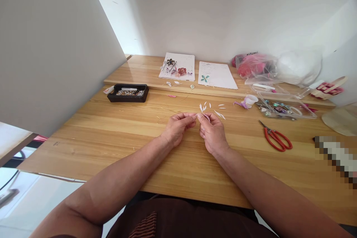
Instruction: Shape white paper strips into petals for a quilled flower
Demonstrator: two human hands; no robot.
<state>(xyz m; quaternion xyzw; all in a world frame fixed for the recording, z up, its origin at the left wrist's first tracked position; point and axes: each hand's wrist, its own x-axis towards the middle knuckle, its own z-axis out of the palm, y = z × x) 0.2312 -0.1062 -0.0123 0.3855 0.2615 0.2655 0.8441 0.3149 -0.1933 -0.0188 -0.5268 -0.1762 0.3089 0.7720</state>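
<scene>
My left hand (180, 126) and my right hand (213, 130) meet over the middle of the wooden table, thumbs and fingertips pinched close together. A small pale purple strip (206, 117), perhaps a petal piece, shows between the fingers of my right hand. Whatever my left fingertips pinch is too small and covered to make out. Just beyond the hands lie several white petal-shaped pieces (220, 114). A small pink piece (171, 96) rests farther off to the left.
Red-handled pliers (276, 139) lie at right, below a clear plastic box (304, 111) of beads and a white cup (251, 99). A black tray (128, 98) of beads stands at left. Paper sheets (219, 74) with flower ornaments and plastic bags (259, 67) occupy the back shelf.
</scene>
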